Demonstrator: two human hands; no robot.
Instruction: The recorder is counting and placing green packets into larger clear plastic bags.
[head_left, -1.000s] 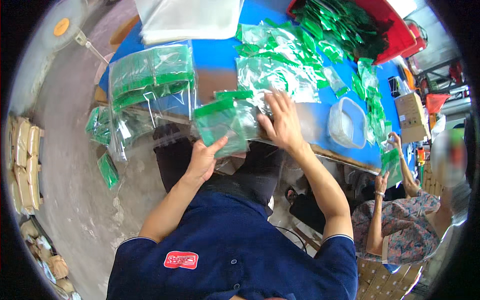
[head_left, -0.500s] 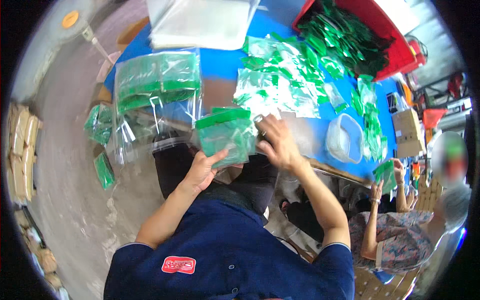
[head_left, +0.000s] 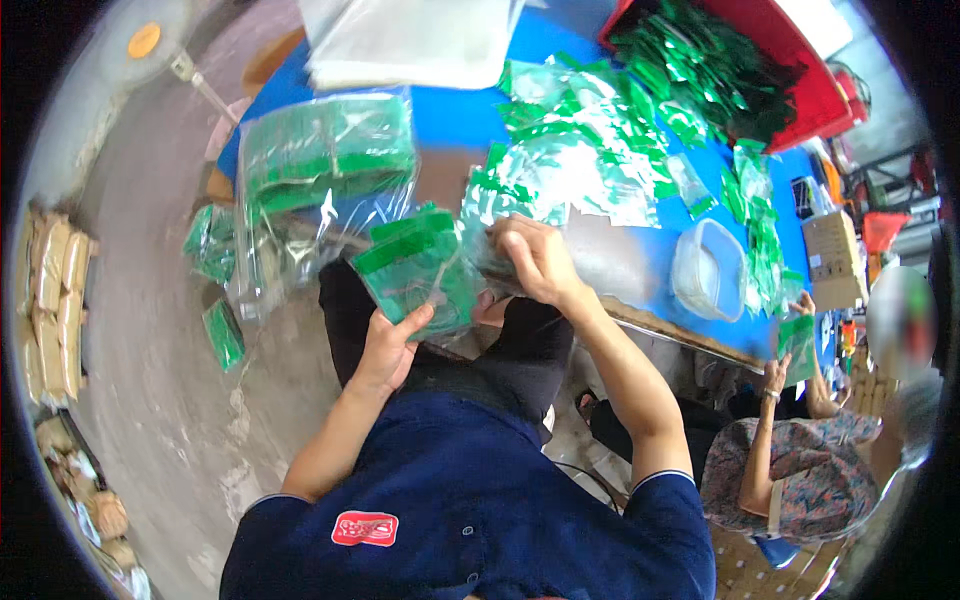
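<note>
The left hand [head_left: 392, 345] grips a small sheaf of green packets [head_left: 420, 275], thumb pressed flat over the front and the other fingers behind, mostly hidden. The sheaf tilts, its solid green band toward the top, and it sits over the person's lap, just in front of the near edge of the blue table [head_left: 460, 125]. The right hand [head_left: 535, 262] is beside it, over that same edge, fingers curled in toward the palm and the thumb bent; blur hides the fingertips, so I cannot tell whether they pinch anything. Beyond the right hand, a loose heap [head_left: 590, 130] of clear and green packets spreads over the middle of the table. At the near left corner lies a big bag [head_left: 330, 160], clear, with green packets in rows inside and its loose end hanging over the near edge. Clear sleeves [head_left: 415, 45] are stacked toward the far left edge, and a red bin [head_left: 815, 75] full of green packets stands toward the far right corner. A clear tub [head_left: 708, 270] rests by the near edge, right of the right hand. Farther right, a co-worker [head_left: 790, 475] holds up a green packet [head_left: 797, 348] in both hands.
</note>
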